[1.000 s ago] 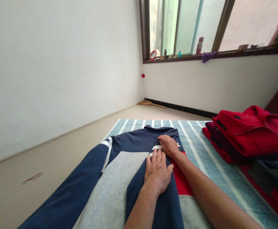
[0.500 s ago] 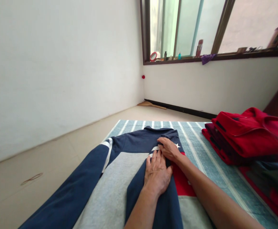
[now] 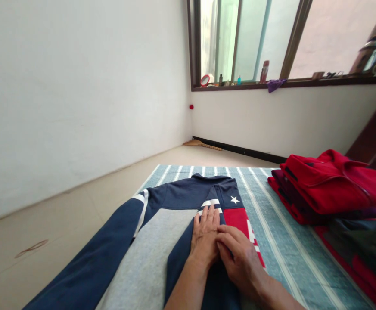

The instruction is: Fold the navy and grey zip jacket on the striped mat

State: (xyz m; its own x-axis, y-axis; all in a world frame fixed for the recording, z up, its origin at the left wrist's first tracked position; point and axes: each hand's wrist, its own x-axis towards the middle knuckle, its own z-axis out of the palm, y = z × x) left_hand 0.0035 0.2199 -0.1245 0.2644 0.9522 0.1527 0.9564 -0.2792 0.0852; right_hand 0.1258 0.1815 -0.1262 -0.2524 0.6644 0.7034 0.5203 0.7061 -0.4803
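Flattening folded sleeve (image 3: 178, 263), apparently: left hand (image 3: 205, 239) flat atop, gripping nothing; right hand (image 3: 242, 255) half-curled alongside, hold unclear; next calls for lift-off.

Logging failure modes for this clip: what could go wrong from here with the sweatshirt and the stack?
1. The left hand lies flat on the folded-in navy sleeve, the right hand close against it; dragging could crease the sleeve.
2. The outspread navy sleeve could tug the sweatshirt askew.
3. The red zip-up garment sits unevenly atop the clothes stack; a bump might slide it.
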